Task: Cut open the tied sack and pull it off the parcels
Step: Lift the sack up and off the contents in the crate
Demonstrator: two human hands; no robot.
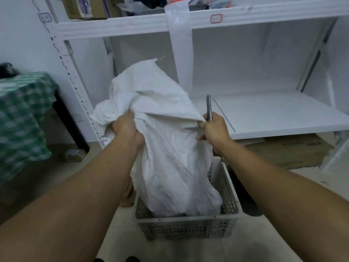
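Our left hand clutches a bunch of the white sack, and our right hand pinches a fold on its other side. White shelving stands behind the grey perforated crate. The sack stands in that crate, crumpled, rising well above its rim. A green checked cloth hangs left of the crate. Our right hand also holds a slim grey tool upright, above the crate.

No writing can be read. A blue-bordered label on the shelf upright at ten o'clock and a red-bordered label on the top shelf beam at one o'clock are blurred. Dark print on the cardboard box at three o'clock is illegible.
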